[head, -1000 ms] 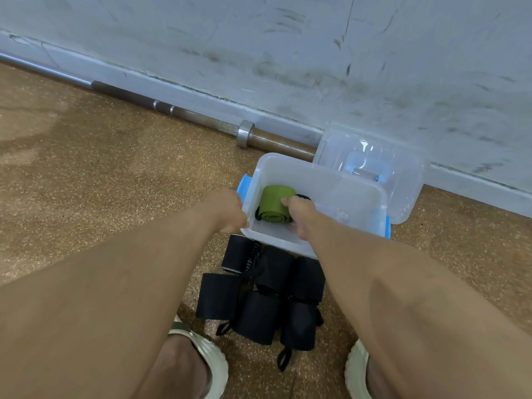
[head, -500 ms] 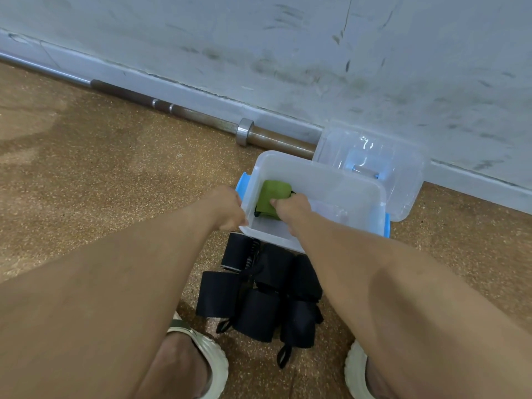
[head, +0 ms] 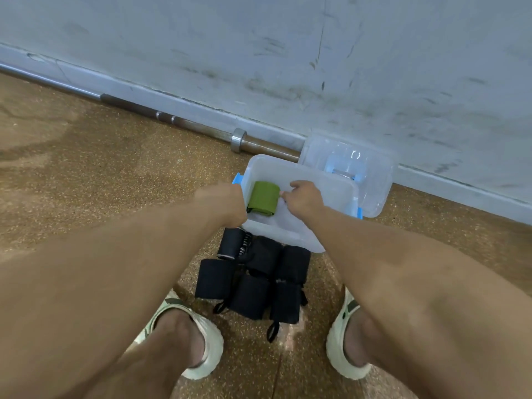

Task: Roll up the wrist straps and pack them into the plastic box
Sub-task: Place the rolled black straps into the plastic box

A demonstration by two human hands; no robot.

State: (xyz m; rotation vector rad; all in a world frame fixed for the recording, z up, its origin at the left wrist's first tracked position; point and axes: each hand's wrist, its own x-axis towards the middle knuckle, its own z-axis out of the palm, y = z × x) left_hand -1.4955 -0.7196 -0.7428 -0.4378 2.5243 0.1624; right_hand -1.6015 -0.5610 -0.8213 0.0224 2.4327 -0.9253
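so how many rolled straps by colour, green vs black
green rolled strap: 1, in the plastic box
black rolled straps: 6 on the floor, as far as the pile shows
total: 7

head | one view, worn high, looking forward and down | close over fingers | wall beyond fingertips

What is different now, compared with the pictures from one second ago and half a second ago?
The right hand has let go of the green wrist strap and drawn back to its right side; only the fingertips are near it now. The roll lies in the plastic box, at its left end. The left hand stays at the box's left rim. The black rolled straps on the floor have not moved.
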